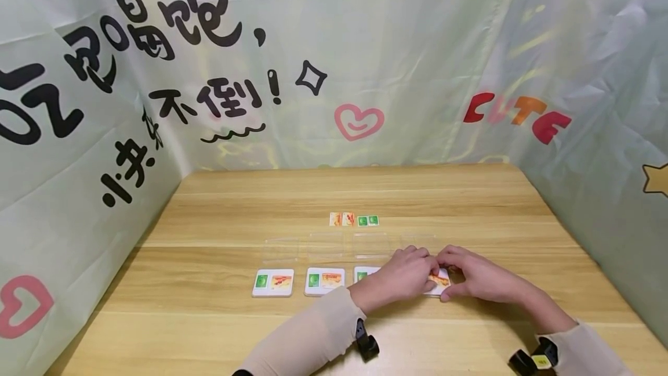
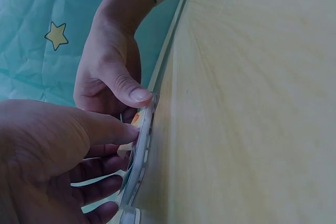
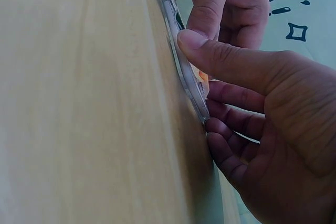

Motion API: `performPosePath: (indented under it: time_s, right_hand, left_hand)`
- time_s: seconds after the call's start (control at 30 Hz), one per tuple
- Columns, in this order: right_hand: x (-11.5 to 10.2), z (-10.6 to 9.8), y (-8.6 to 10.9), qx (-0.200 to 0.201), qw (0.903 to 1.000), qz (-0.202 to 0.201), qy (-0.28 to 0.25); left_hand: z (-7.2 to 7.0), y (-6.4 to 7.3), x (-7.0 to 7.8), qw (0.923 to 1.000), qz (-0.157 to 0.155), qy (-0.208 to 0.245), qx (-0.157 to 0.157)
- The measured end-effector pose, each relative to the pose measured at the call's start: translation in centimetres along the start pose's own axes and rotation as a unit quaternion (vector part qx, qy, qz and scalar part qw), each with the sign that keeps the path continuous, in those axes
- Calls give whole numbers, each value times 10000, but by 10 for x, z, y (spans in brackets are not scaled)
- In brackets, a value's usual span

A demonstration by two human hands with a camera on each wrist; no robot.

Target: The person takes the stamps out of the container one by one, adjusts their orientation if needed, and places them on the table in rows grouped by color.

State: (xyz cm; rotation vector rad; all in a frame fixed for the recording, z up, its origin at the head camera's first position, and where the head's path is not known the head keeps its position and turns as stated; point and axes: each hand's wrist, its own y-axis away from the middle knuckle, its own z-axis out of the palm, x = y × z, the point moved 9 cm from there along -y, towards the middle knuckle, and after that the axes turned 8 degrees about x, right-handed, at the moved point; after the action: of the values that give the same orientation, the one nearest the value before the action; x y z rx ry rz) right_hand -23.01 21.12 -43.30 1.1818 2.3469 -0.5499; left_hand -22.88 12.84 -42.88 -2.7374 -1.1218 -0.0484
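Note:
At the rightmost flat white case, both hands meet. My left hand [image 1: 404, 273] bends over its left part, thumb and forefinger pinching the edge of an orange-printed sticker [image 1: 440, 278]. On the case's right side, my right hand [image 1: 477, 274] holds it, with the thumb [image 3: 191, 40] at the near edge and the other fingers toward the far side. In the right wrist view the case [image 3: 181, 69] appears edge-on, with orange showing beside the right thumb. The left hand covers much of this case, so its left part is hidden.
Left of the hands lie more white cases, each with a green sticker: one [image 1: 273, 283], another [image 1: 325, 282], and a third [image 1: 361, 275] partly covered. Clear plastic lids [image 1: 371, 245] stand in a row behind. Farther back are small orange [image 1: 341, 219] and green [image 1: 367, 221] stickers. Fabric walls surround the table.

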Motion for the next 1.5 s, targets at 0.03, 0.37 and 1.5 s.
performPosePath:
  time_s: [0.03, 0.37, 1.5]
  right_hand:
    - [0, 0, 0, 4, 10000, 2, 9]
    - [-1, -2, 1, 54, 10000, 51, 9]
    - [1, -1, 0, -37, 9995, 215, 219]
  left_hand:
    - [0, 0, 0, 10000, -3, 17, 11]
    - [-4, 1, 5, 9991, 252, 218, 271]
    - [-29, -4, -28, 9706, -279, 2370, 306]
